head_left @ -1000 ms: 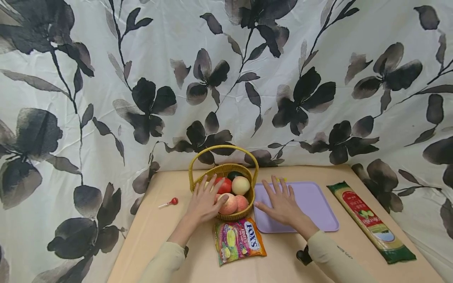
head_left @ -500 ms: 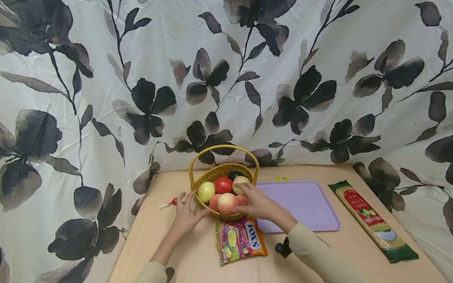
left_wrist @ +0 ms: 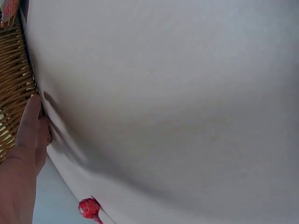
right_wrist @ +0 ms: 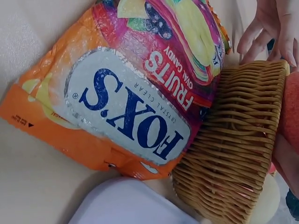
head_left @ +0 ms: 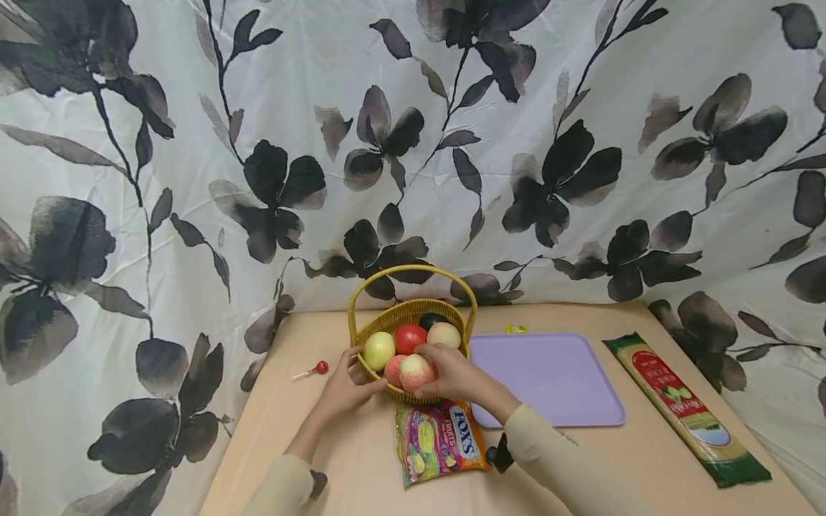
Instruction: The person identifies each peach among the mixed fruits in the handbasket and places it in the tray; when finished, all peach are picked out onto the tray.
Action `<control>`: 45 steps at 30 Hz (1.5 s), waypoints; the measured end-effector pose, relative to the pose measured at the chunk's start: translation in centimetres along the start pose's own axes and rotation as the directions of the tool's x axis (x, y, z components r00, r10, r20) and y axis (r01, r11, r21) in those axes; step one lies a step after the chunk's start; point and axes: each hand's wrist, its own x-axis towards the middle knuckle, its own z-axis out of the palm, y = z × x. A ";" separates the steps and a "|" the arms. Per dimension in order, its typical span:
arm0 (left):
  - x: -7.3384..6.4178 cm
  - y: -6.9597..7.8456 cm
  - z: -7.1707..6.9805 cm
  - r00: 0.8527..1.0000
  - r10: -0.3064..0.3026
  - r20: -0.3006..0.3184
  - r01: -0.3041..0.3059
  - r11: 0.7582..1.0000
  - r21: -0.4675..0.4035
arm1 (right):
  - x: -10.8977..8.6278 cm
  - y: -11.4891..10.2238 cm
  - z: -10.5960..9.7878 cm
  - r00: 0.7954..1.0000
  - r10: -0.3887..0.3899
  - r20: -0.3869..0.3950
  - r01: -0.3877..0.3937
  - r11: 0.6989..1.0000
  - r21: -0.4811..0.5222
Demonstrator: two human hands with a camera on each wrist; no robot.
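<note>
Head view showed us a wicker basket [head_left: 401, 315] near the back of the table [head_left: 361, 459], loaded with round fruit. We saw the right hand [head_left: 459, 376] at its near side, thumb and fingers curled round a speckled peach [head_left: 416, 371], which sat inside the basket. The left hand [head_left: 345, 383] rested against the left rim, thumb and fingers apart; from the left wrist we saw its fingers lying along the outer wall. Around the speckled peach we made out a second peach [head_left: 395, 369], a yellow-green fruit [head_left: 378, 351], a red fruit [head_left: 410, 338], a dark fruit [head_left: 431, 320] and a pale fruit [head_left: 445, 333]. We noted a FOX'S candy bag [head_left: 439, 441] just in front of the basket, a lilac tray [head_left: 548, 380] beside it to the right, a long green-and-gold packet [head_left: 687, 412] farther right, and a red lollipop [head_left: 320, 368] near the left hand.
</note>
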 end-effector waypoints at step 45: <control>0.3 -0.1 -0.2 0.995 -0.086 0.060 0.094 0.985 -0.145 | -8.2 5.6 -2.7 0.997 0.039 0.071 -0.001 0.882 -0.472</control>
